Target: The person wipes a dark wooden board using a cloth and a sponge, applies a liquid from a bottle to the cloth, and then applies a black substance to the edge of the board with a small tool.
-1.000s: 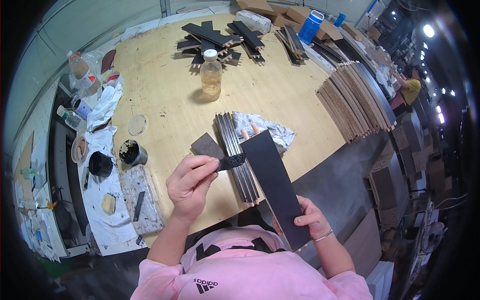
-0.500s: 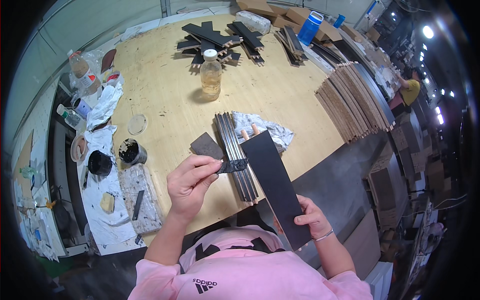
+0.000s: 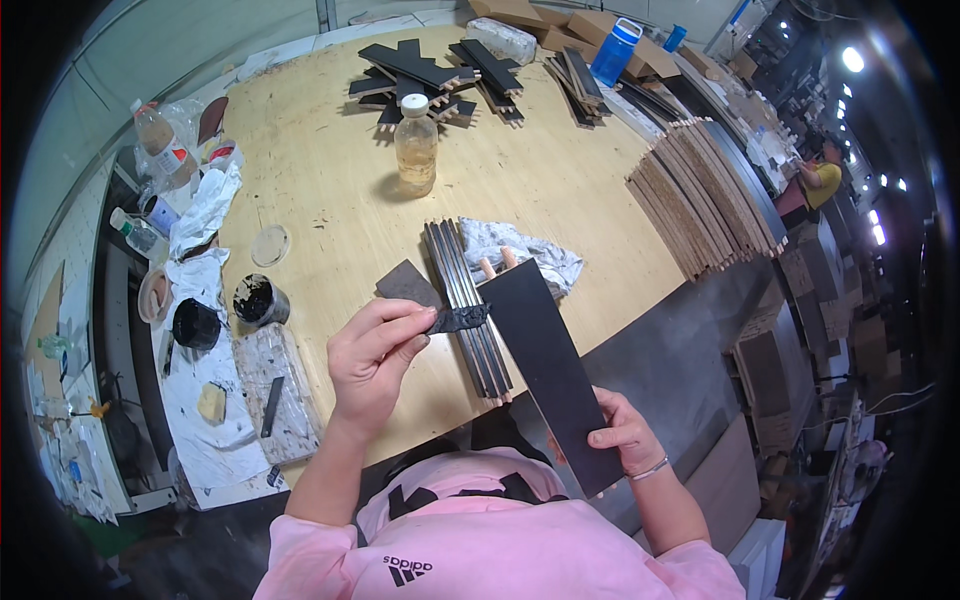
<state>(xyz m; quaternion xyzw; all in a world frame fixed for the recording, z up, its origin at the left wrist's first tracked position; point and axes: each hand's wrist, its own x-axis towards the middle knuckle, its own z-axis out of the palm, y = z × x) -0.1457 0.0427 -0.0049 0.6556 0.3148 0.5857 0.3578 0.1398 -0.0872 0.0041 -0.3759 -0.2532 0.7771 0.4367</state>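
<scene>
Between thumb and fingers, my left hand pinches a short flat strip smeared with lumpy black paste. The strip's far end is at the long edge of a black board. Closed around the board's lower end is my right hand, holding it tilted above the table's front edge. Two pale dowels stick out of the board's upper end. Beneath the strip lies a row of narrow black boards set on edge. A dark square pad and a stained white cloth flank that row.
A bottle of yellowish liquid stands mid-table, with black boards piled behind. At left are an open tin of black paste, a black cup and a sponge. Boards are stacked at right; a person works beyond.
My left hand and the strip have moved slightly upward along the board's edge. The right hand keeps its hold on the board; the whole view has shifted a little.
</scene>
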